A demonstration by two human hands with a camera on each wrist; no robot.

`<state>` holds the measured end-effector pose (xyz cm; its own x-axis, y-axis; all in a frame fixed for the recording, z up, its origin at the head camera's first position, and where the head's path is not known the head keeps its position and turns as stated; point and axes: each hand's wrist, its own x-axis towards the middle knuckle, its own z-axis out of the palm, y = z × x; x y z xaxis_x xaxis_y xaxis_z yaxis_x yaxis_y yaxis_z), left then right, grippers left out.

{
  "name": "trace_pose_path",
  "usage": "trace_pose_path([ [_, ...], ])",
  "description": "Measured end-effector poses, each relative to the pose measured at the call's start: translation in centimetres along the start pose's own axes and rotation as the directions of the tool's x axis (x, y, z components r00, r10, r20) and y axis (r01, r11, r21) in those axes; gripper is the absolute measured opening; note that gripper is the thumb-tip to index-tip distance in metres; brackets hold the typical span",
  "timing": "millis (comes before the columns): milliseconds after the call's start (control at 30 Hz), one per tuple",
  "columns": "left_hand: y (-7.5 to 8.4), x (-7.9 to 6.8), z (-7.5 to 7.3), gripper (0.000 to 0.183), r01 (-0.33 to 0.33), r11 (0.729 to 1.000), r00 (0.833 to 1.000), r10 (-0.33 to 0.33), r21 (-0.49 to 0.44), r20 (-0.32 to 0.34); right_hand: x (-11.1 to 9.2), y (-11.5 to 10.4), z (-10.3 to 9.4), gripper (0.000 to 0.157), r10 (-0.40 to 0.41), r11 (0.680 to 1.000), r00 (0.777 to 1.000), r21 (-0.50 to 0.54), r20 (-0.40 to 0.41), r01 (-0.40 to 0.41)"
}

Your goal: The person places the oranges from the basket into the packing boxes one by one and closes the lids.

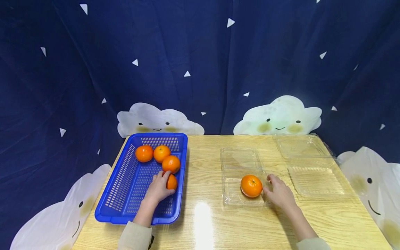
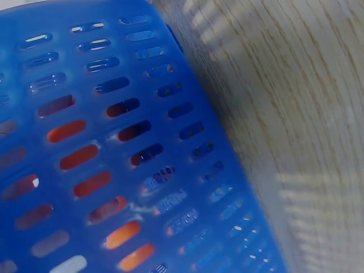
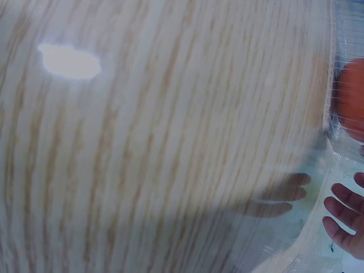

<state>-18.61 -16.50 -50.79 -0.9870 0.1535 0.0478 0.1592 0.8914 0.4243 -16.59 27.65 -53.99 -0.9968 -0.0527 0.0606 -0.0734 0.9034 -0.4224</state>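
Observation:
Inside the blue basket (image 1: 100,211) my left hand (image 1: 157,188) grips an orange (image 1: 172,182), fingers over its top and thumb at its near side. Three more oranges lie beyond it, the closest one (image 1: 171,164) right by my fingertips. In the left wrist view the basket wall (image 2: 187,159) covers the hand, and orange skin shows through its slots. A single orange (image 1: 251,186) sits in the near half of an opened clear plastic container (image 1: 232,198). My right hand (image 1: 280,192) is at that container's right edge, fingers relaxed and holding nothing.
A second opened clear container (image 1: 315,177) lies at the right side of the wooden table (image 1: 206,194). A dark blue curtain (image 1: 200,52) with white clouds hangs behind the table. The basket stands along the table's left side.

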Motion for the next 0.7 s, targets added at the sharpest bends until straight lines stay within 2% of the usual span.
trace_pose_path([
  [300,0.28,-0.18,-0.34,0.069,0.017,1.000,1.000,-0.017,-0.009,-0.009,0.07,0.02,-0.01,0.039,-0.004,1.000,1.000,-0.006,0.001,0.004],
  [700,0.89,-0.31,-0.89,0.070,0.027,1.000,0.994,-0.028,-0.014,-0.110,0.08,0.12,0.07,0.038,0.003,1.000,1.000,-0.009,0.005,-0.003],
])
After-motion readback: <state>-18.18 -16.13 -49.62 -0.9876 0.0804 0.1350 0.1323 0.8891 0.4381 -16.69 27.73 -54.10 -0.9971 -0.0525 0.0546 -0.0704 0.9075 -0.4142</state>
